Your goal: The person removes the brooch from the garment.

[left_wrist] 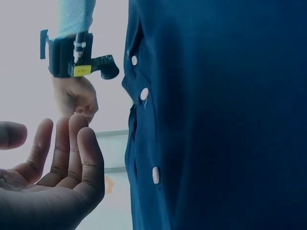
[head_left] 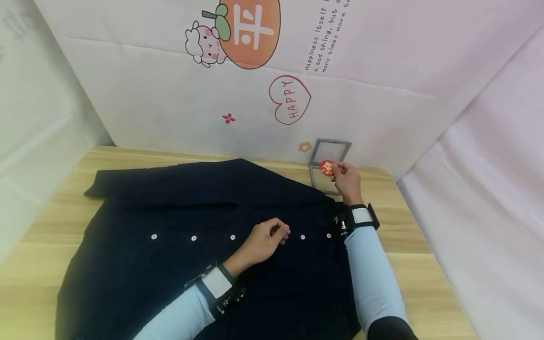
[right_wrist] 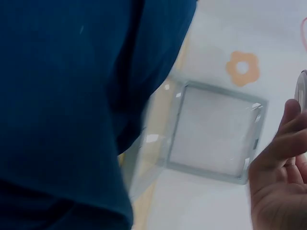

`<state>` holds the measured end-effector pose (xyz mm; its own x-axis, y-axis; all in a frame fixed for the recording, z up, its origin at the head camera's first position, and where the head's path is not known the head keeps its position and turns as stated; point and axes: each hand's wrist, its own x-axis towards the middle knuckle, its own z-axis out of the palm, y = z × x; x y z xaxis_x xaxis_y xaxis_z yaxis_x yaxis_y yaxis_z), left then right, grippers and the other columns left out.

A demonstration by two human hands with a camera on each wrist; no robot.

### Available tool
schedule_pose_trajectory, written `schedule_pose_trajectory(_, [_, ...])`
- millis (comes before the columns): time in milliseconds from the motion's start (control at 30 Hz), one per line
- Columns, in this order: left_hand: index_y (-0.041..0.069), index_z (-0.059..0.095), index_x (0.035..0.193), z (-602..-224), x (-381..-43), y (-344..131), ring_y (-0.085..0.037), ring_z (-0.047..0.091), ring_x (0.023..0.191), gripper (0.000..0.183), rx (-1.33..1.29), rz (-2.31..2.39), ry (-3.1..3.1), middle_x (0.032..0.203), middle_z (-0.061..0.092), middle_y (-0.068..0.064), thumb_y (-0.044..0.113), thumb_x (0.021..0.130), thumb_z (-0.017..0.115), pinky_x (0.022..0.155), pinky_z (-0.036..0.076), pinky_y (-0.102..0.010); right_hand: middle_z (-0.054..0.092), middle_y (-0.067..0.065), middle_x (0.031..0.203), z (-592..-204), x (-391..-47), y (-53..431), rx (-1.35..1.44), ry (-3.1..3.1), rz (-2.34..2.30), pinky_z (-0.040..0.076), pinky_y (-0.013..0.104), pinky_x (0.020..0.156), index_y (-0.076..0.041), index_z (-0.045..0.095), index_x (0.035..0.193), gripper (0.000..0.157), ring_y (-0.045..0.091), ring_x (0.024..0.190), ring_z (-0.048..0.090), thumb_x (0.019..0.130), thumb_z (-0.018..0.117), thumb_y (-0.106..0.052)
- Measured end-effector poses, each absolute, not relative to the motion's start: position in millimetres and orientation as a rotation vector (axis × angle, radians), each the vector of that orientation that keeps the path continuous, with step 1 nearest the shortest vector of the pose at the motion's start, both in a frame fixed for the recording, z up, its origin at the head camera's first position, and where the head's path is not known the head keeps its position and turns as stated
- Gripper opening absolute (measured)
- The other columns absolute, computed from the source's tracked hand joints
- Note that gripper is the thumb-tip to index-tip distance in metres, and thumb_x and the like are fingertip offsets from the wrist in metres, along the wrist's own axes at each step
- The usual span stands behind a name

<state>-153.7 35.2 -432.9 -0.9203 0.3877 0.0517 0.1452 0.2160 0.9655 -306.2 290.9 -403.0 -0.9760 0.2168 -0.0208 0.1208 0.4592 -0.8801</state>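
My right hand (head_left: 349,183) pinches a round red badge (head_left: 326,168) with a gold figure on it. In the right wrist view the silvery edge of the badge (right_wrist: 301,91) stands at the fingertips. Right behind the badge is a clear case (head_left: 325,185) with grey edges, its lid (head_left: 331,150) raised against the backdrop. A dark navy button-up shirt (head_left: 178,274) lies spread on the table. Over its row of white buttons hovers my left hand (head_left: 262,243); its fingers are relaxed and loosely bent, with nothing between them in the left wrist view (left_wrist: 62,177).
The wooden table (head_left: 429,283) shows at the right and left of the shirt. A white printed cloth (head_left: 170,99) with a heart, flowers and a cartoon fruit rises behind it. White cloth (head_left: 488,165) also hangs at both sides.
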Motion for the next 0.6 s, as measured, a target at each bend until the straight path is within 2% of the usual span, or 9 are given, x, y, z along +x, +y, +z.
schedule_pose_trajectory(167, [0.001, 0.065, 0.104, -434, -144, 33, -0.026, 0.064, 0.080, 0.028, 0.551, 1.753, 2.278, 0.093, 0.067, -0.015, 0.023, 0.104, 0.048, 0.063, 0.047, -0.022, 0.060, -0.001, 0.088, -408, -320, 300, -0.407, -2.470, 1.732, 0.053, 0.013, 0.061, 0.003, 0.049, 0.136, 0.045, -0.003, 0.061, 0.060, 0.103, 0.049, -0.028])
schedule_pose_trajectory(267, [0.002, 0.065, 0.104, -433, -139, 30, -0.019, 0.059, 0.072, 0.027, 0.577, 1.733, 2.278, 0.088, 0.065, -0.012, 0.023, 0.104, 0.049, 0.061, 0.045, -0.022, 0.060, -0.006, 0.078, -409, -326, 306, -0.481, -2.401, 1.801, 0.054, 0.012, 0.061, 0.004, 0.048, 0.137, 0.044, -0.003, 0.058, 0.061, 0.103, 0.050, -0.024])
schedule_pose_trajectory(400, [0.002, 0.065, 0.106, -434, -134, 26, -0.008, 0.049, 0.064, 0.028, 0.625, 1.688, 2.296, 0.084, 0.062, -0.008, 0.025, 0.104, 0.049, 0.059, 0.043, -0.022, 0.060, -0.008, 0.076, -410, -332, 312, -0.585, -2.418, 1.794, 0.056, 0.015, 0.066, 0.000, 0.047, 0.139, 0.044, -0.002, 0.059, 0.061, 0.103, 0.049, -0.024])
schedule_pose_trajectory(533, [0.003, 0.066, 0.107, -434, -129, 22, -0.005, 0.050, 0.068, 0.029, 0.652, 1.643, 2.323, 0.087, 0.062, -0.005, 0.026, 0.104, 0.049, 0.063, 0.045, -0.022, 0.060, -0.007, 0.078, -412, -337, 313, -0.630, -2.449, 1.805, 0.057, 0.019, 0.075, -0.002, 0.044, 0.143, 0.046, -0.002, 0.061, 0.062, 0.103, 0.049, -0.025])
schedule_pose_trajectory(600, [0.005, 0.066, 0.106, -433, -128, 20, -0.005, 0.051, 0.070, 0.028, 0.651, 1.627, 2.335, 0.088, 0.061, -0.002, 0.027, 0.104, 0.050, 0.065, 0.046, -0.021, 0.060, -0.007, 0.079, -413, -339, 312, -0.642, -2.442, 1.832, 0.057, 0.018, 0.074, -0.003, 0.044, 0.143, 0.046, -0.002, 0.061, 0.062, 0.103, 0.049, -0.024])
